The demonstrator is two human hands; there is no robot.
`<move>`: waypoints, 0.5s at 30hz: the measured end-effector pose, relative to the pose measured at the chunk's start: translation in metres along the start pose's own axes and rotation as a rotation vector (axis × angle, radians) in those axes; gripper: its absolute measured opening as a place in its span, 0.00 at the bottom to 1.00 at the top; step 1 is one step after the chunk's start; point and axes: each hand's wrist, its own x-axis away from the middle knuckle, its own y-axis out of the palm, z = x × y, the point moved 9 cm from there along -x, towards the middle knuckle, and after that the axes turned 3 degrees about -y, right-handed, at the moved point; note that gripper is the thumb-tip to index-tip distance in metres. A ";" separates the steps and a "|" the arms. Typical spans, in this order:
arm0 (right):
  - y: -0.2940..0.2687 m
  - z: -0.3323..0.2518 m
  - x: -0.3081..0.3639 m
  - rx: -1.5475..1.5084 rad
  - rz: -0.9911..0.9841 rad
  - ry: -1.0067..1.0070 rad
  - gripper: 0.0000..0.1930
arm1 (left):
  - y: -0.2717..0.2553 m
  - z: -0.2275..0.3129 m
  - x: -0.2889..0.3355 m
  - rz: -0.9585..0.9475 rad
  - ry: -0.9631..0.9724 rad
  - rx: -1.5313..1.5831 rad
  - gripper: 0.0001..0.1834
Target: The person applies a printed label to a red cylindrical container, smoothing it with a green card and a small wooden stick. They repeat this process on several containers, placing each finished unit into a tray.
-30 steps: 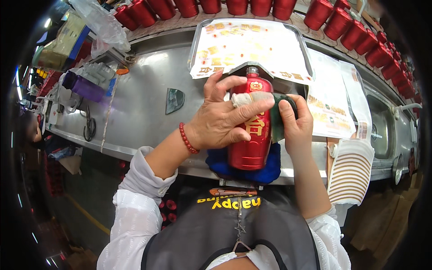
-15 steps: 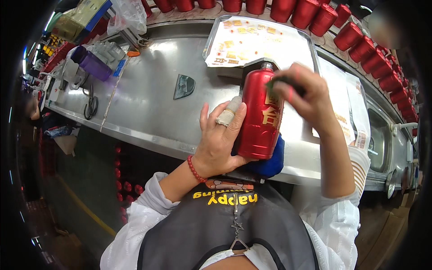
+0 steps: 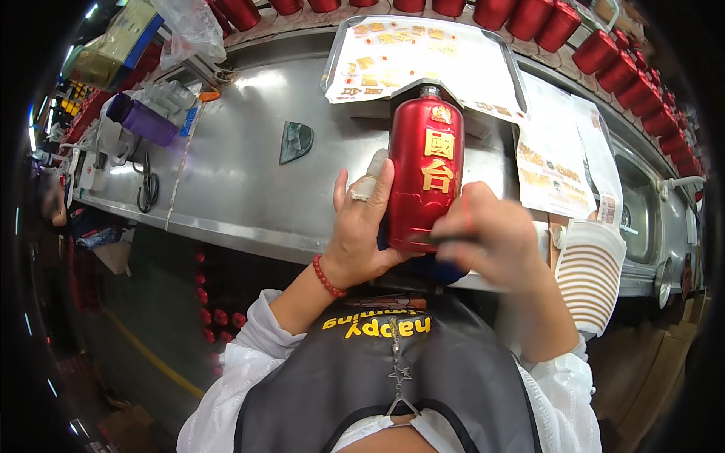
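A glossy red bottle [image 3: 423,170] with raised gold characters leans back toward a dark angular support [image 3: 451,97] behind its neck. Along its left side my left hand [image 3: 361,219] steadies it, with the thumb low near the base and a pale wrap on one finger. My right hand [image 3: 495,238], smeared by motion, is curled at the bottle's lower right. Between its fingers is a blurred dark piece, seen more clearly as dark green in the earlier picture. Blue cloth [image 3: 442,270] shows under the bottle's base.
A tray [image 3: 330,72] lined with white sheets of gold and red pieces lies beyond the bottle. More sheets [image 3: 555,170] and stacked white cups [image 3: 589,268] are at right. A dark green glass-like piece [image 3: 296,142], black scissors [image 3: 148,187] and a purple bottle [image 3: 143,121] lie left.
My right hand has moved from the bottle's upper right down to its lower right. The bottle has turned so its gold characters face me, and it sits slightly further left in view.
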 end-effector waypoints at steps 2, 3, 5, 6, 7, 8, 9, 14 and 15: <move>-0.010 0.061 0.032 -0.306 0.484 0.479 0.09 | 0.000 0.003 -0.001 -0.026 0.012 -0.003 0.64; -0.002 0.078 0.044 -0.381 0.589 0.537 0.09 | 0.000 0.003 -0.002 -0.019 0.022 -0.002 0.63; 0.007 0.096 0.059 -0.490 0.740 0.584 0.10 | 0.002 0.002 0.001 -0.002 0.033 0.001 0.63; 0.009 0.099 0.062 -0.523 0.786 0.574 0.10 | 0.002 0.001 0.001 -0.007 0.031 0.009 0.62; 0.011 0.102 0.066 -0.555 0.832 0.565 0.10 | 0.003 0.000 0.002 -0.012 0.029 0.017 0.62; 0.013 0.106 0.068 -0.582 0.849 0.558 0.10 | 0.003 0.000 0.001 -0.010 0.033 0.024 0.62; 0.015 0.110 0.071 -0.609 0.867 0.551 0.10 | 0.004 -0.003 0.001 -0.015 0.023 0.028 0.62; 0.013 0.110 0.072 -0.671 0.924 0.537 0.10 | -0.006 -0.004 -0.005 -0.045 0.136 -0.047 0.62; 0.014 0.111 0.076 -0.659 0.936 0.542 0.10 | -0.012 0.001 -0.015 0.011 0.186 0.040 0.54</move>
